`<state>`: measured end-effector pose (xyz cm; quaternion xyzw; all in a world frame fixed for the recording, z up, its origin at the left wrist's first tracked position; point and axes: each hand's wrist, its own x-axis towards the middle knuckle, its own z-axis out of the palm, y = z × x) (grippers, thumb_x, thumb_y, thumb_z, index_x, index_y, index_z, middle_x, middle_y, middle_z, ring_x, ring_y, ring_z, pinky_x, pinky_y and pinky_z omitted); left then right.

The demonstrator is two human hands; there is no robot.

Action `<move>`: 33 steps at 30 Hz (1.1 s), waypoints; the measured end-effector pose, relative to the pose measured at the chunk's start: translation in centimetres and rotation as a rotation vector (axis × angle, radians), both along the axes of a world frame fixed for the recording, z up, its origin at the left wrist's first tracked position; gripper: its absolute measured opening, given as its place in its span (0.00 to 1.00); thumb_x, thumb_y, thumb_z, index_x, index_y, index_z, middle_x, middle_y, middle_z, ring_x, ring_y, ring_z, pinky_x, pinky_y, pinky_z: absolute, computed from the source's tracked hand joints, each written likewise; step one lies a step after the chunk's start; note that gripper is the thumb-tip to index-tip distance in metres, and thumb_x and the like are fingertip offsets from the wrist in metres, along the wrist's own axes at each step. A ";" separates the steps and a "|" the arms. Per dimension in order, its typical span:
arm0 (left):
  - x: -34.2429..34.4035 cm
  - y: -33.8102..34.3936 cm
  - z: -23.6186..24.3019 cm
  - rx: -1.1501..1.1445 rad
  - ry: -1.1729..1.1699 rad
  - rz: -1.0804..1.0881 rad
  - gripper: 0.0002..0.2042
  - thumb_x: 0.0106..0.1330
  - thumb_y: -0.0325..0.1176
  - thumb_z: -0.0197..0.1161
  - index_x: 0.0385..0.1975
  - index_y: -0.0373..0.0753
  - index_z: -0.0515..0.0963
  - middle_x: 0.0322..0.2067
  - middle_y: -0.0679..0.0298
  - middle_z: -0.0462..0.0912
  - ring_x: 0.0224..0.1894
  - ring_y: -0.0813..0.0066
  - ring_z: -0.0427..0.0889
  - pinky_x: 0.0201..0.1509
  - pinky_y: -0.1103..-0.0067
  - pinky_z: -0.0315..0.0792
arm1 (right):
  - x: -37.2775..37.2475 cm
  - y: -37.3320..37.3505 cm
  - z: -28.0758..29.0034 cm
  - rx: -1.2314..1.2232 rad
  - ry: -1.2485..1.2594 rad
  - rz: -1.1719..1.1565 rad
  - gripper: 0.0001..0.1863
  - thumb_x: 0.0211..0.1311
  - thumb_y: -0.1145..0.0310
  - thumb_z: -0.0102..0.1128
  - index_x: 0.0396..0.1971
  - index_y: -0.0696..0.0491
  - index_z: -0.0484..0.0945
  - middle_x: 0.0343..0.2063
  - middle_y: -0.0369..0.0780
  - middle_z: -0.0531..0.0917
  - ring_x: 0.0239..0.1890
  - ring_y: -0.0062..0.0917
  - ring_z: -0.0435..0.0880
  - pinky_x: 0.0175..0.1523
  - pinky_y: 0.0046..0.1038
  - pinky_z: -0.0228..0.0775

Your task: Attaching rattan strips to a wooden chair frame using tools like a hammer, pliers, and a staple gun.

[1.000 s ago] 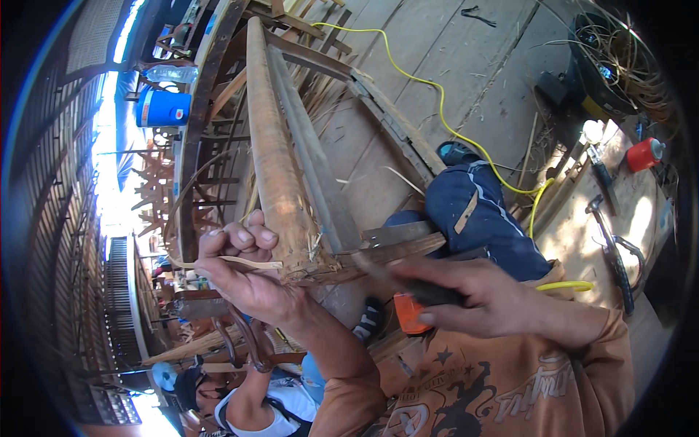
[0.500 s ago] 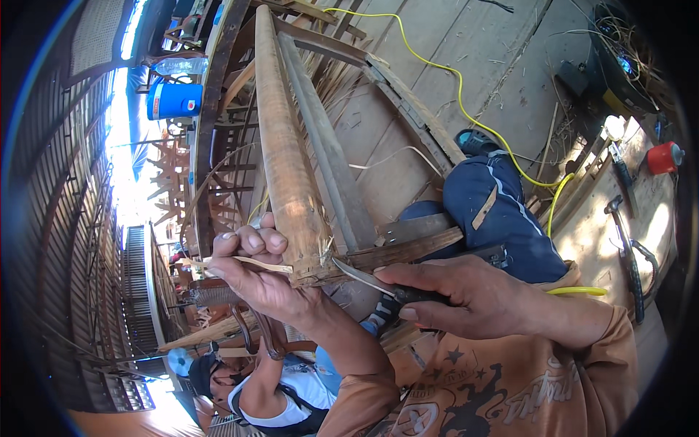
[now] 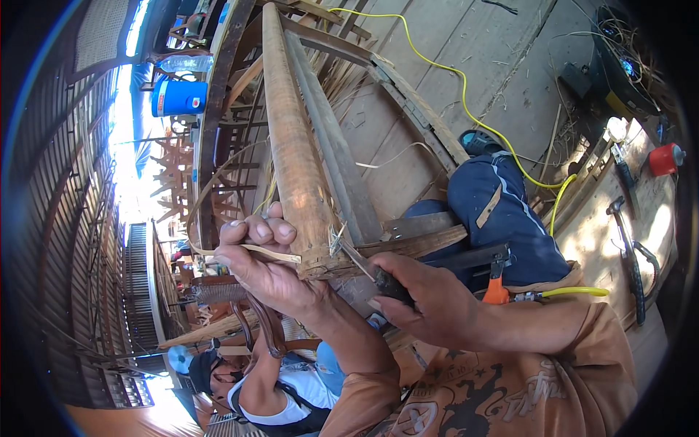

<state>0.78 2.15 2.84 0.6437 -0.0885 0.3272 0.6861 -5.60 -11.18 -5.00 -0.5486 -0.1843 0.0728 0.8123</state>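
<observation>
Presently, in the head view, grips a dark-handled knife [image 3: 393, 285] in the right hand [image 3: 440, 302], with fingers clamped round the handle. Points the blade far and left, with the tip at a tuft of frayed fibres [image 3: 335, 240] on the near end of a rounded wooden post [image 3: 294, 146]. Cannot tell whether the edge bites in. Holds the left hand [image 3: 273, 271] palm upward just left of that end, with thumb and forefinger pinched on a thin pale strip [image 3: 273, 253] and the other fingers curled close together. Has the strip's cut tip just beside the post, with the rest trailing left. Has the post stretching from near the middle to the far side, beside a grey rail [image 3: 327, 138]. Wears navy trousers [image 3: 531, 244] to the right. Has a yellow hose [image 3: 464, 95] curving over the plank floor [image 3: 502, 44], and an orange-handled air tool [image 3: 497, 291] just beyond the right forearm. Has a hammer [image 3: 628, 255] and a red container [image 3: 662, 159] farther right, a blue cooler [image 3: 179, 98] far left, another person [image 3: 291, 393] near left.
</observation>
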 end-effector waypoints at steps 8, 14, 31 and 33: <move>0.0 -0.3 0.0 0.071 -0.076 -0.035 0.20 0.68 0.50 0.46 0.36 0.35 0.69 0.22 0.64 0.70 0.22 0.73 0.74 0.46 0.71 0.73 | 1.5 -1.5 0.9 0.208 0.268 0.292 0.17 0.54 0.77 0.59 0.45 0.56 0.70 0.30 0.31 0.72 0.31 0.08 0.70 0.34 0.15 0.65; -0.2 -0.6 0.5 -0.027 0.010 0.002 0.18 0.68 0.46 0.47 0.36 0.33 0.68 0.22 0.61 0.71 0.23 0.70 0.75 0.34 0.76 0.76 | 3.8 -7.1 3.0 0.183 0.164 -0.217 0.17 0.53 0.72 0.59 0.44 0.56 0.71 0.30 0.36 0.78 0.33 0.13 0.76 0.39 0.17 0.67; -0.1 3.2 0.2 -0.105 -0.124 -0.130 0.11 0.63 0.34 0.50 0.33 0.31 0.72 0.22 0.63 0.67 0.31 0.68 0.70 0.50 0.66 0.71 | -19.2 -23.5 -23.2 -1.371 0.829 -0.273 0.14 0.54 0.58 0.56 0.34 0.51 0.79 0.34 0.46 0.81 0.37 0.37 0.80 0.42 0.35 0.71; -0.3 2.7 0.0 0.035 -0.107 0.222 0.11 0.62 0.36 0.51 0.33 0.33 0.71 0.16 0.67 0.61 0.24 0.74 0.64 0.55 0.66 0.64 | -21.0 -23.6 -23.0 -1.305 0.902 -0.121 0.14 0.55 0.56 0.55 0.37 0.48 0.80 0.35 0.44 0.81 0.40 0.37 0.80 0.45 0.34 0.71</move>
